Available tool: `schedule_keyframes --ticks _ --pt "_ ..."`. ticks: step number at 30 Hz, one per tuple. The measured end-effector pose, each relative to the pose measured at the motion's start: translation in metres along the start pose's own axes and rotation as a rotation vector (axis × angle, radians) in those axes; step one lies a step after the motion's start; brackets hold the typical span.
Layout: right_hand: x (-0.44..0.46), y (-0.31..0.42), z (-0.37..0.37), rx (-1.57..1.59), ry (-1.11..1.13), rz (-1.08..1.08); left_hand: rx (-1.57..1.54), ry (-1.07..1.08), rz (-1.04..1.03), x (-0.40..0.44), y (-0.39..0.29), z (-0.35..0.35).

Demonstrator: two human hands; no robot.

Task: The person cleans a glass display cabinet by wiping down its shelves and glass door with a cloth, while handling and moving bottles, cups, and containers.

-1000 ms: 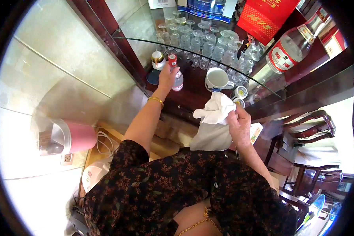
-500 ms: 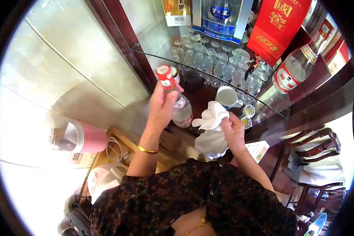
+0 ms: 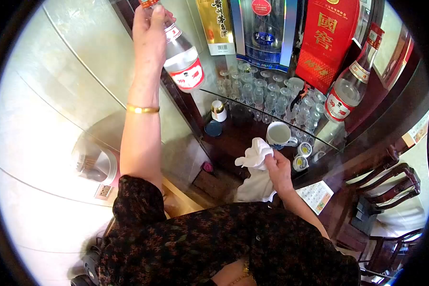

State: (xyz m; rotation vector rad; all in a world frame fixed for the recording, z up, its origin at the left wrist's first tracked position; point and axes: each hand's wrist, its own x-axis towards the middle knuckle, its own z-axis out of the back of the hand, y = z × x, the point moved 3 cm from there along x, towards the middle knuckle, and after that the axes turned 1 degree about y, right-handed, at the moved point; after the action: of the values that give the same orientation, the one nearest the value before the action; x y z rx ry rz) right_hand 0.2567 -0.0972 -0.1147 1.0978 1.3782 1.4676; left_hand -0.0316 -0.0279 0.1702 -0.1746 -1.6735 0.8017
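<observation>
The clear bottle (image 3: 186,71) is hanging aslant in front of the left post of the dark cabinet (image 3: 233,136). Inside, a blue-framed box (image 3: 264,35), a red box (image 3: 326,43) and a gold box (image 3: 215,26) are standing in a row, with a second bottle (image 3: 349,90) rising at the right. The left hand (image 3: 150,35) is gripping the first bottle's neck, fingers curled around it. The right hand (image 3: 278,172) is pinching a bunched white cloth (image 3: 256,153) between thumb and fingers. Just beyond it, a mug (image 3: 278,135) is standing upright; small glasses (image 3: 258,93) are crowding nearer the boxes.
</observation>
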Motion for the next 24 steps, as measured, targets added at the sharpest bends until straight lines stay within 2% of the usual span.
schedule_keyframes --ticks 5,11,14,24 --pt "0.001 -0.008 0.004 -0.015 -0.035 -0.002 0.191 -0.005 -0.074 0.023 0.043 -0.008" --pt "0.002 -0.009 0.008 -0.124 -0.068 -0.060 0.390 -0.048 -0.023 0.041 0.081 -0.007" --pt "0.003 -0.020 0.008 -0.051 -0.053 -0.041 0.396 -0.049 -0.048 0.053 0.105 -0.006" --pt "0.004 -0.023 0.011 -0.201 -0.079 -0.071 0.439 -0.031 0.024 0.063 0.128 -0.011"
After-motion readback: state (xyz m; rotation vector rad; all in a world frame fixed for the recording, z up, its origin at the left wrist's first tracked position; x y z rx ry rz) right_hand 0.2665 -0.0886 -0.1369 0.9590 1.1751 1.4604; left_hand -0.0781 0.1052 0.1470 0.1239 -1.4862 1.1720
